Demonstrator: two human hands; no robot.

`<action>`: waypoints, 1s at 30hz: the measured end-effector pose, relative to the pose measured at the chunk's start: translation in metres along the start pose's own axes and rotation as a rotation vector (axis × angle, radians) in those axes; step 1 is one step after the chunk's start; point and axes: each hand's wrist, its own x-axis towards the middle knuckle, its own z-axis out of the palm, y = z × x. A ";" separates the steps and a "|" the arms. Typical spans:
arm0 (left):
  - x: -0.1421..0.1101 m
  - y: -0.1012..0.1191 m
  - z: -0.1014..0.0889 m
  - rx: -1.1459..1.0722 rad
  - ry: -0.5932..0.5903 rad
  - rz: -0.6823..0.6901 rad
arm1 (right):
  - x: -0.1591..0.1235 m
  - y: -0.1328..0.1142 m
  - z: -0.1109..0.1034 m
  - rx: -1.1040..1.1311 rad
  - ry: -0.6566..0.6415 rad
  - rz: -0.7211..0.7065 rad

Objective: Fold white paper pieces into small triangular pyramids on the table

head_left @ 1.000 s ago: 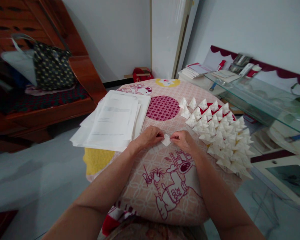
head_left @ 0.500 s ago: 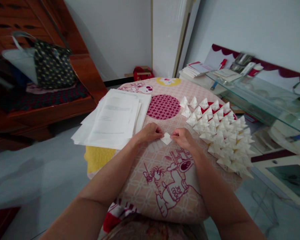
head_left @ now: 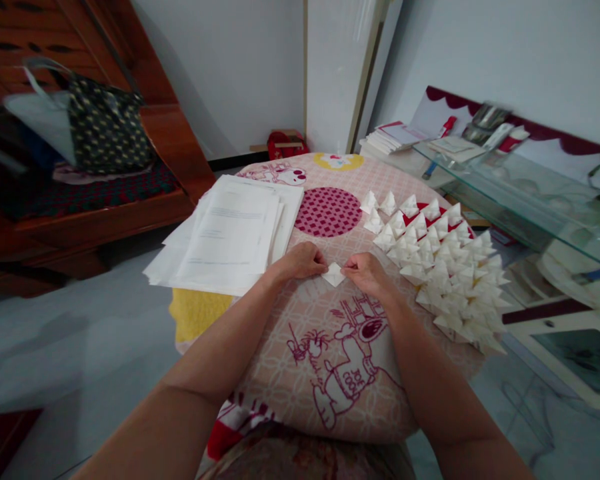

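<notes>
Between my two hands is a small folded piece of white paper [head_left: 335, 275], diamond-shaped, low over the patterned tablecloth [head_left: 290, 347]. My left hand [head_left: 306, 260] pinches its left corner, fingers curled. On the opposite side my right hand [head_left: 364, 271] grips the right corner between thumb and fingers. To the right stand rows of pointed folded white paper pieces [head_left: 440, 260], packed closely together. A stack of printed paper sheets [head_left: 225, 233] lies to the left, beyond my left forearm.
A glass shelf [head_left: 520, 193] holding papers and small items borders the table on the right. A wooden bench [head_left: 175, 147] with a dark patterned bag [head_left: 107, 127] stands at the left. Near the far wall sits a red object [head_left: 285, 143].
Both hands keep hold of the paper's corners in nearly the same place. The view has shifted very slightly; nothing else visibly differs.
</notes>
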 end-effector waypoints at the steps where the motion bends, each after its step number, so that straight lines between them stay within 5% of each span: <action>1: 0.000 0.001 0.000 0.007 0.001 -0.009 | 0.000 0.000 0.000 -0.001 -0.001 -0.003; 20: -0.001 0.007 0.012 0.198 0.115 -0.036 | 0.008 -0.001 0.001 0.019 -0.025 0.101; 27: -0.007 -0.002 0.023 0.047 0.178 0.323 | 0.008 0.004 0.000 0.091 -0.067 0.151; 30: -0.004 -0.008 0.026 0.036 0.165 0.372 | 0.006 0.005 0.000 0.168 -0.049 0.177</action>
